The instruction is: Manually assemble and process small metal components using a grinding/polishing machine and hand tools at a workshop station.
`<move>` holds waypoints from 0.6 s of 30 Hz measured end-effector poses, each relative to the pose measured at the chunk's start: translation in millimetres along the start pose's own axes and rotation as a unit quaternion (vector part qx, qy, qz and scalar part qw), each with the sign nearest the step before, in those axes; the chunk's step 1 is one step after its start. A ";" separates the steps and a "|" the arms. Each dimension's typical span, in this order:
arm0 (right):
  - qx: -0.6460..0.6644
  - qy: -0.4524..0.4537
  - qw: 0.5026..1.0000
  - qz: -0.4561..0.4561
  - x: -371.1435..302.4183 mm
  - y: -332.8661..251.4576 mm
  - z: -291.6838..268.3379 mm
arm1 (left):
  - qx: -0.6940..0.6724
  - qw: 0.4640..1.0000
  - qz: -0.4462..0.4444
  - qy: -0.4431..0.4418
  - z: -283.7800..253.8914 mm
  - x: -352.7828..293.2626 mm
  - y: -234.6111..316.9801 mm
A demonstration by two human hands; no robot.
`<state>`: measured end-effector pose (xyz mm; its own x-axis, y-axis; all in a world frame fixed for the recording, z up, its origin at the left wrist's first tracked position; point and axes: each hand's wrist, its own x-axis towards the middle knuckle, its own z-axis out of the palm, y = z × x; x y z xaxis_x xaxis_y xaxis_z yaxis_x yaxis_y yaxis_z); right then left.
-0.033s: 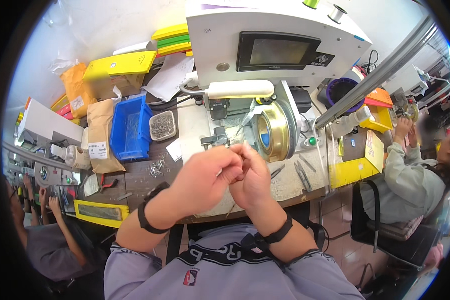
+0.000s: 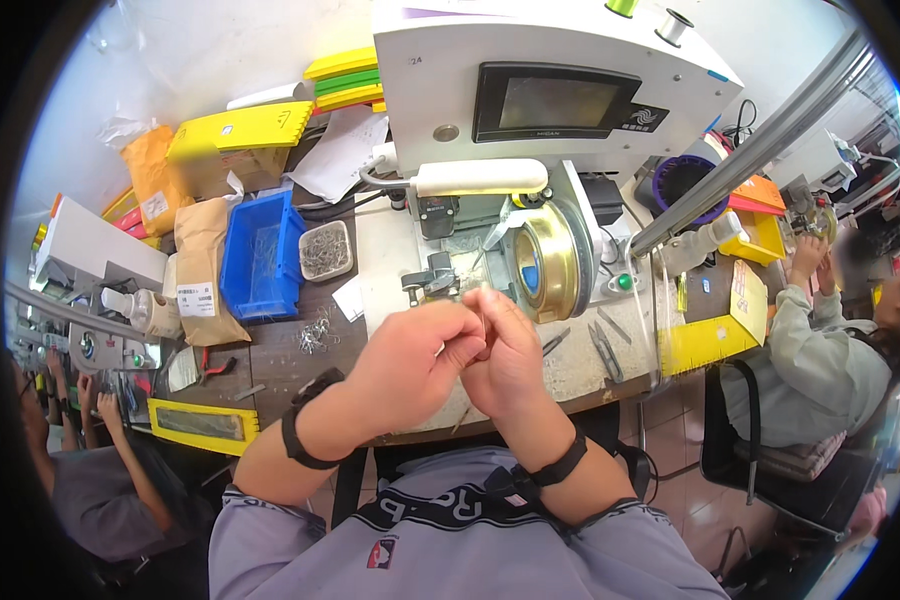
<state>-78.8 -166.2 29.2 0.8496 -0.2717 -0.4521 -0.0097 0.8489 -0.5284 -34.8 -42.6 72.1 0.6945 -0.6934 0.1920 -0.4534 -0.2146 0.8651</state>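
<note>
Both hands meet in front of a white bench machine [image 2: 425, 100]. My left hand [image 2: 410, 360] is curled closed, its fingertips against those of my right hand [image 2: 507, 370]. My right hand is pinched closed too, thumb and forefinger pointing up. Whatever lies between the fingers is hidden or too small to name. Just beyond the fingertips are a small black-and-metal fixture [image 2: 432, 280] and a brass-coloured wheel [image 2: 570, 262] with a blue piece inside. Over them extends a white rounded bar [image 2: 480, 179].
Left on the bench are a blue bin [image 2: 235, 285], a clear tub of small metal parts [image 2: 326, 250] and a loose heap of metal pieces [image 2: 316, 335]. Pliers-like tools [image 2: 605, 352] lie right of my hands. Co-workers sit either side; one wears a pale sleeve [image 2: 805, 345].
Almost nothing differs. My joined hands have shifted very slightly, with the fingers still together.
</note>
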 end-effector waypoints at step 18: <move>-0.755 -0.163 0.521 -0.362 -12.5 -59.3 -105.4 | 0.080 0.990 0.078 0.092 40.0 -9.5 -87.0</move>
<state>-144.4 -260.9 -9.6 0.9612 0.0278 0.2744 0.1806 -0.8151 -0.5504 -24.3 -44.9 -23.6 0.6922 -0.5935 0.4106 -0.6355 -0.2315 0.7366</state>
